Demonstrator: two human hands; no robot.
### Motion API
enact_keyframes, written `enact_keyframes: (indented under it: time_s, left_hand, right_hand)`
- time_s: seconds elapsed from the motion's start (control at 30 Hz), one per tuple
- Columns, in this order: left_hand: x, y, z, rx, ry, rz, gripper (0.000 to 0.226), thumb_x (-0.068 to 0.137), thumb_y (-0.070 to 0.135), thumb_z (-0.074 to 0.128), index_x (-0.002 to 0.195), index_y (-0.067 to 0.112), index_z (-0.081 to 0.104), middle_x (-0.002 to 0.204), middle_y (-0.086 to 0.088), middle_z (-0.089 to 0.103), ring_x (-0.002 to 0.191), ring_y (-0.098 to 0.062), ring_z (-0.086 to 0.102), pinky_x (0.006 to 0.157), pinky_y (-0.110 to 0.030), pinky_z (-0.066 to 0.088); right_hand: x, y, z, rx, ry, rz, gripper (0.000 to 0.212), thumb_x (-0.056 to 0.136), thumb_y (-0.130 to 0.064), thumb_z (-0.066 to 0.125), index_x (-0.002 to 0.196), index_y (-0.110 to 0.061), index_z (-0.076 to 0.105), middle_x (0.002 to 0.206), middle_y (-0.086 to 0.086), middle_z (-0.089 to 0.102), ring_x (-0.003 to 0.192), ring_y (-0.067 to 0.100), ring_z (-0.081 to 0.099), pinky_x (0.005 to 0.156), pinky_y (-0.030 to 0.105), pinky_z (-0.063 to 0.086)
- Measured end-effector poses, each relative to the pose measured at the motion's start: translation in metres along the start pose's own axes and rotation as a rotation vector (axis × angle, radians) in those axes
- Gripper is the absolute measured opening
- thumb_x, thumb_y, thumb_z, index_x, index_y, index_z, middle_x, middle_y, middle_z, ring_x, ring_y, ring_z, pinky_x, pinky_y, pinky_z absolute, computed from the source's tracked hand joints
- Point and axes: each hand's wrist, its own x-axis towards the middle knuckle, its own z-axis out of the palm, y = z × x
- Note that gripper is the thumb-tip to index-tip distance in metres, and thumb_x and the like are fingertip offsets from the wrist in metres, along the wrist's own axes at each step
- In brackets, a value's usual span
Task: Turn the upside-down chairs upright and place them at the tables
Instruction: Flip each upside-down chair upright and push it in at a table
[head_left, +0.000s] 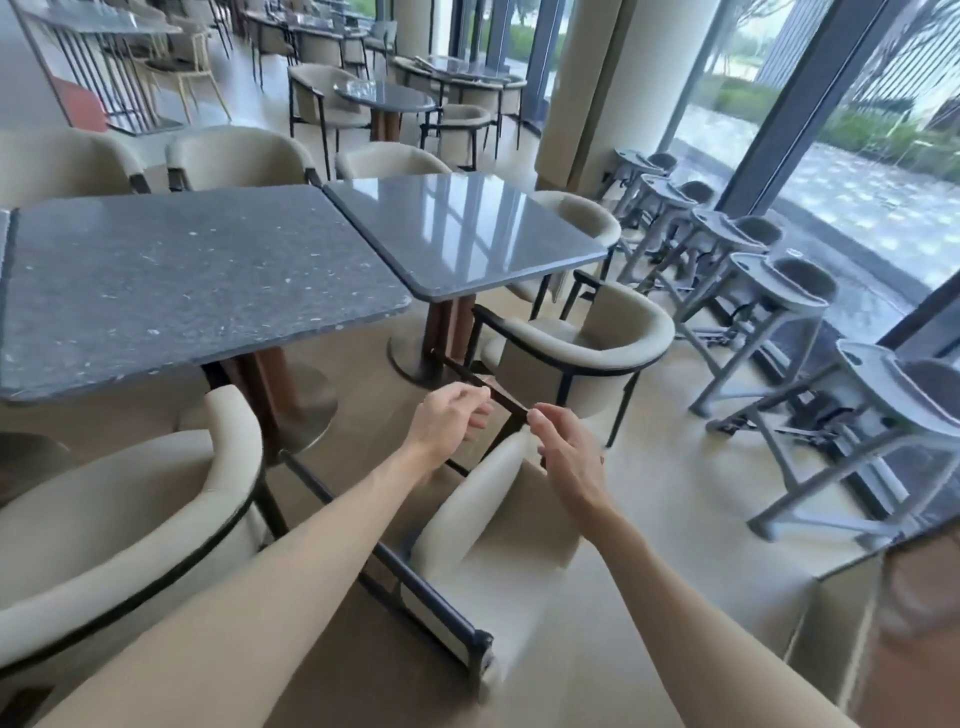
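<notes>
The chair lay tipped over on the floor between the person's forearms, cream back toward the camera and dark frame legs sticking up and away toward the base of the near table. The left hand had its fingers curled around the dark leg bar, seemingly gripping it, though blur made the contact hard to confirm. The right hand hovered just beside the same bar's end, fingers loosely apart and not clearly clamped on anything. The main risk looked like a one-handed lift: with only the left hand holding a thin bar, the chair could twist and slip free as it came round. Its swinging legs could also strike the upright chair just beyond, or the table pedestal nearby, since the gap there was tight. The chair on the left stood close too, leaving little room to rotate, and a rushed turn could pinch fingers between bar and frame
</notes>
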Motion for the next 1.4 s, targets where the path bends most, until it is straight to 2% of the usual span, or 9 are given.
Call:
enact_keyframes:
  time_s: [0.13, 0.2, 0.3, 0.53, 0.77, 0.93, 1.03, 1.2, 1.4]
  left_hand:
    - [-0.006, -0.03, 0.058, -0.137, 0.105, -0.16, 0.028, 0.1, 0.021, 0.056, 0.107, -0.003, 0.068, 0.1, -0.019, 0.071, 0.077, -0.025, 0.066, 0.064, -0.033, 0.053]
    - [-0.005, -0.041, 0.08, -0.228, 0.145, -0.244, 0.027, 0.099, 0.018, 0.057, 0.106, -0.006, 0.065, 0.093, -0.02, 0.068, 0.069, -0.025, 0.063, 0.052, -0.027, 0.051]
    - [0.013, -0.049, 0.098, -0.221, 0.19, -0.269, 0.023, 0.098, 0.019, 0.058, 0.1, -0.002, 0.067, 0.086, -0.018, 0.071, 0.068, -0.026, 0.067, 0.053, -0.03, 0.055]
    - [0.115, -0.071, 0.141, -0.175, 0.324, -0.328, 0.017, 0.096, 0.016, 0.057, 0.094, 0.002, 0.065, 0.077, -0.017, 0.069, 0.058, -0.028, 0.063, 0.052, -0.03, 0.052]
    - [0.211, -0.132, 0.26, -0.409, 0.395, -0.566, 0.016, 0.097, 0.02, 0.057, 0.093, 0.006, 0.064, 0.082, -0.015, 0.067, 0.057, -0.027, 0.066, 0.046, -0.03, 0.054]
    - [0.231, -0.129, 0.279, -0.49, 0.524, -0.576, 0.014, 0.092, 0.02, 0.062, 0.091, 0.008, 0.067, 0.077, -0.012, 0.07, 0.054, -0.024, 0.067, 0.049, -0.03, 0.055]
    - [0.227, -0.14, 0.271, -0.531, 0.696, -0.582, 0.012, 0.091, 0.017, 0.061, 0.087, 0.008, 0.067, 0.076, -0.013, 0.069, 0.054, -0.025, 0.066, 0.052, -0.03, 0.055]
    - [0.186, -0.183, 0.289, -0.648, 1.004, -0.66, 0.014, 0.096, 0.011, 0.059, 0.083, 0.006, 0.063, 0.073, -0.012, 0.063, 0.037, -0.013, 0.062, 0.039, -0.023, 0.051]
    - [0.124, -0.261, 0.373, -0.917, 1.221, -0.872, 0.013, 0.1, 0.017, 0.055, 0.099, 0.004, 0.061, 0.092, -0.014, 0.066, 0.07, -0.024, 0.067, 0.06, -0.032, 0.058]
  right_hand:
    - [0.014, 0.038, -0.071, -0.079, -0.028, 0.036, 0.026, 0.097, -0.04, 0.057, 0.095, -0.015, 0.061, 0.087, -0.01, 0.059, 0.088, 0.014, 0.057, 0.074, 0.023, 0.047]
    - [0.029, 0.056, -0.102, -0.121, -0.064, 0.072, 0.029, 0.096, -0.042, 0.056, 0.096, -0.014, 0.061, 0.093, -0.008, 0.06, 0.09, 0.012, 0.057, 0.074, 0.022, 0.047]
    - [0.062, 0.078, -0.14, -0.147, -0.077, 0.151, 0.041, 0.097, -0.046, 0.055, 0.119, -0.013, 0.064, 0.113, 0.0, 0.067, 0.105, 0.018, 0.062, 0.093, 0.039, 0.052]
    - [0.16, 0.147, -0.192, -0.229, -0.155, 0.192, 0.01, 0.098, -0.033, 0.059, 0.102, -0.025, 0.056, 0.097, -0.009, 0.06, 0.087, 0.003, 0.057, 0.065, 0.01, 0.039]
    - [0.28, 0.199, -0.242, -0.45, -0.309, 0.294, 0.047, 0.096, -0.039, 0.061, 0.132, -0.008, 0.057, 0.124, 0.007, 0.062, 0.113, 0.021, 0.059, 0.093, 0.031, 0.045]
    - [0.34, 0.208, -0.227, -0.54, -0.475, 0.218, 0.046, 0.094, -0.039, 0.06, 0.129, -0.009, 0.059, 0.122, 0.006, 0.064, 0.108, 0.021, 0.06, 0.086, 0.031, 0.045]
    - [0.359, 0.218, -0.196, -0.579, -0.64, 0.143, 0.034, 0.09, -0.035, 0.061, 0.109, -0.007, 0.065, 0.102, 0.015, 0.069, 0.084, 0.021, 0.064, 0.074, 0.036, 0.05]
    - [0.373, 0.264, -0.139, -0.638, -0.961, 0.107, 0.039, 0.09, -0.038, 0.06, 0.122, -0.014, 0.062, 0.114, 0.004, 0.067, 0.107, 0.026, 0.063, 0.095, 0.043, 0.053]
    - [0.352, 0.359, -0.115, -0.695, -1.17, 0.248, 0.038, 0.09, -0.034, 0.063, 0.121, -0.012, 0.061, 0.107, 0.002, 0.062, 0.1, 0.021, 0.057, 0.087, 0.03, 0.046]
